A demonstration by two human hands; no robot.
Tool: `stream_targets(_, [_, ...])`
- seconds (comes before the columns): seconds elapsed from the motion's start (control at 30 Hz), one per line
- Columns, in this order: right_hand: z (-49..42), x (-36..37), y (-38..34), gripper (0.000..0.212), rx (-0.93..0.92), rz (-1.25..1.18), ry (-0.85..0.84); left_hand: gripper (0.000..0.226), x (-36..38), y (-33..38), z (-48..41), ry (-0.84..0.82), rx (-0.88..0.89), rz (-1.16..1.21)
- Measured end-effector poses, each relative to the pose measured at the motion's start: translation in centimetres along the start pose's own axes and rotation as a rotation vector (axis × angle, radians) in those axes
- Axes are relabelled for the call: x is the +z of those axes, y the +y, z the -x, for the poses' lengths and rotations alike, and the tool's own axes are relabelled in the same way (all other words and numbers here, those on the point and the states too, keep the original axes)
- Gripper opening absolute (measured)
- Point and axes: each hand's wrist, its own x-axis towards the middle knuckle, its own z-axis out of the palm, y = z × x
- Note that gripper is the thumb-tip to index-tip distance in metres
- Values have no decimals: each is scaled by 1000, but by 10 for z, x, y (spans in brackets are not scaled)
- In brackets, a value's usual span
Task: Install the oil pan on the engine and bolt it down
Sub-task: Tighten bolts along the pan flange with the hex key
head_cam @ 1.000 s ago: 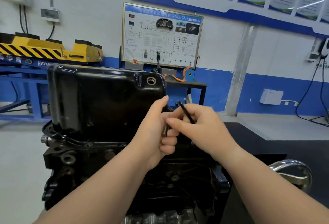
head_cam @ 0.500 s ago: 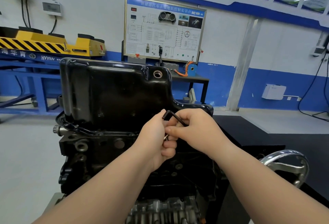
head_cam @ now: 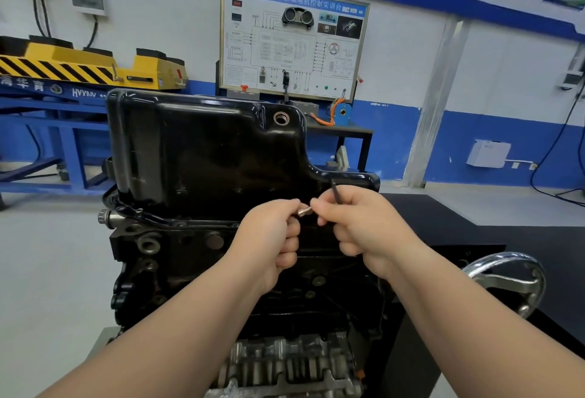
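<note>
We have one view only, from the head, facing forward and slightly down. Close before us stands the engine [head_cam: 196,271]; the back wall [head_cam: 411,65] with its board [head_cam: 294,40] lies well beyond.

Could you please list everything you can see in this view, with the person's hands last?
engine: one, dark, centre
oil pan: one, black, atop the engine
bolt: one, silvery, in front of the oil pan
hex key: one, black, just right of the bolt
handwheel: one, chrome, lower right
display board: one, white-blue, back wall
lift: one, yellow-black, left
left hand: one, pinching the bolt
right hand: one, gripping the hex key
</note>
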Motion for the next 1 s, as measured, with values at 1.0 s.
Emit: stream_targets(1.0, [-4,-34,-10,40,-361,241,404,5,-1,-6,-20,203,597,-872])
